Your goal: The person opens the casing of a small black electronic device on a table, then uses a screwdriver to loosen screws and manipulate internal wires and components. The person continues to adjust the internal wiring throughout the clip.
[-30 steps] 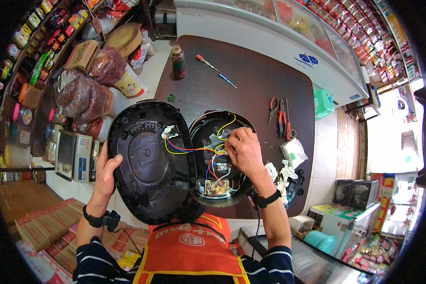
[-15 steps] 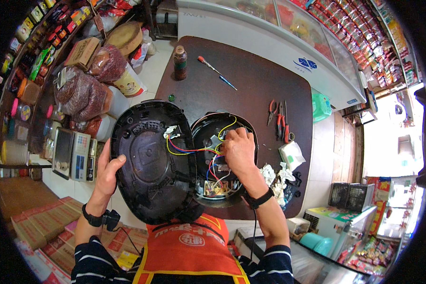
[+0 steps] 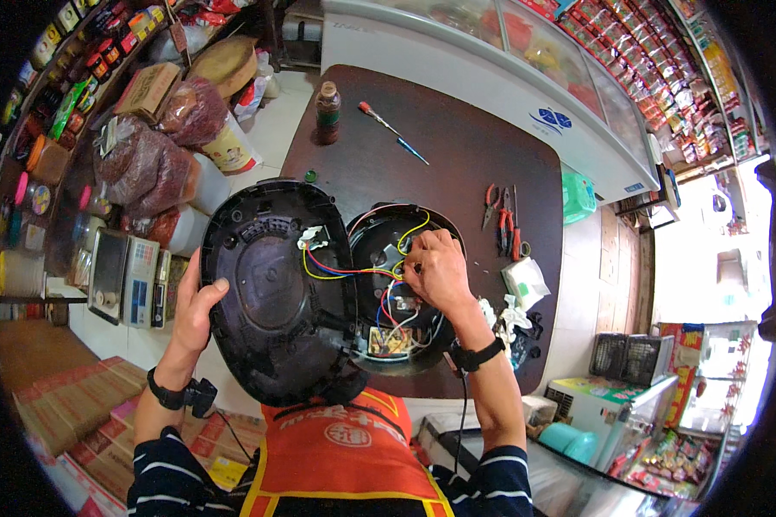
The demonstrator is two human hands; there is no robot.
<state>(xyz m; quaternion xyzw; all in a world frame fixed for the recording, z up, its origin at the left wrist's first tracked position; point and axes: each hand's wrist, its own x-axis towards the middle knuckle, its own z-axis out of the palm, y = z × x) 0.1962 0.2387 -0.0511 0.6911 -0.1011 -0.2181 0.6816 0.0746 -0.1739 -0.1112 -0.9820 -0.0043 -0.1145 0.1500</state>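
Observation:
My left hand (image 3: 197, 303) grips the left rim of a black plastic cover (image 3: 272, 289), thumb on its inner face and fingers behind it. The cover leans open beside the round black appliance body (image 3: 372, 234), whose inside faces up. Red, blue and yellow wires (image 3: 341, 273) run between the two. Inside the body, my right hand (image 3: 437, 269) has its fingers bent and pinched together among the wires; what they hold is hidden. A small circuit board (image 3: 390, 342) sits at the body's near side, with more wires leading to it.
On the dark table (image 3: 422, 112) are a bottle (image 3: 328, 112), a screwdriver (image 3: 392, 132), a green cap (image 3: 310, 176), red-handled pliers (image 3: 505, 228), a white packet (image 3: 526, 283) and crumpled tissue (image 3: 514, 319). A chest freezer (image 3: 509, 95) borders the far side; a scale (image 3: 129, 277) stands left.
My right hand's fingers have shifted slightly within the body, staying at the same wires. My left hand keeps its hold on the cover. The whole view has moved a little.

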